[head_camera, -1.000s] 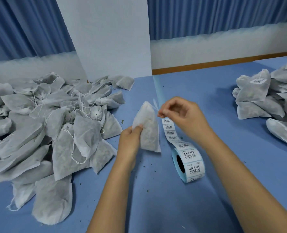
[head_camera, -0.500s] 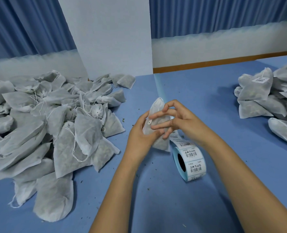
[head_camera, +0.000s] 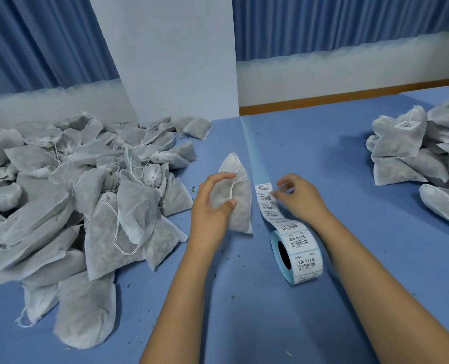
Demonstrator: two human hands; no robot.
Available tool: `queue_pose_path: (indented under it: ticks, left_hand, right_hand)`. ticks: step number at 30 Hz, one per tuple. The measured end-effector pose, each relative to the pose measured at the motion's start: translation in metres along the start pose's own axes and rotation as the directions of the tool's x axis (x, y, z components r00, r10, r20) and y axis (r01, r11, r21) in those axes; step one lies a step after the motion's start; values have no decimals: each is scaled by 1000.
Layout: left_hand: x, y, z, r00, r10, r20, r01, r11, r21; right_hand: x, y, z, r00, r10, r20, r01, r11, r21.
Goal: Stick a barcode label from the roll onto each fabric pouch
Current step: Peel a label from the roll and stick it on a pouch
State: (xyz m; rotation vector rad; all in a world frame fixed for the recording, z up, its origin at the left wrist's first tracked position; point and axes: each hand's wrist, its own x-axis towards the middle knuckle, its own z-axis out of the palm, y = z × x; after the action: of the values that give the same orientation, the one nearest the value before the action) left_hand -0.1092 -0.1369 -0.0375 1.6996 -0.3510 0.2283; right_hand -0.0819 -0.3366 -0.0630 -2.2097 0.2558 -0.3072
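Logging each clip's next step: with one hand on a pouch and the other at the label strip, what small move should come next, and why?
Probably peel one label off the strip. The right hand pinches at the strip's edge beside the unrolled labels, the left hand holds the pouch flat on the table, and no label shows on that pouch.

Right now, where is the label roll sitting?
In the head view, the label roll stands on its edge on the blue table, right of centre, just inside the right forearm. Its strip of labels runs up between the held pouch and the right hand.
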Motion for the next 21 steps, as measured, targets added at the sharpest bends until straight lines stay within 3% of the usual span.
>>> queue_pose_path:
  ticks: [2, 7, 13, 17, 21]
  left_hand:
    - [1, -3, -1, 999, -45, -14, 46, 999, 14]
    - [7, -8, 4, 979, -202, -42, 201, 979, -11]
    - [9, -18, 6, 977, -132, -166, 139, 990, 34]
    - [13, -18, 11, 971, -83, -226, 85, 996, -3]
    - [22, -19, 31, 968, 80, -237, -9, 958, 287]
  right_hand:
    - [4, 9, 7, 994, 38, 105, -27, 994, -107]
    - [9, 10, 15, 994, -13, 110, 28, 990, -135]
    - [14, 14, 15, 992, 59, 113, -72, 991, 117]
    - [12, 8, 17, 996, 31, 78, -51, 960, 276]
    - [10, 0, 17, 993, 2, 118, -39, 950, 311]
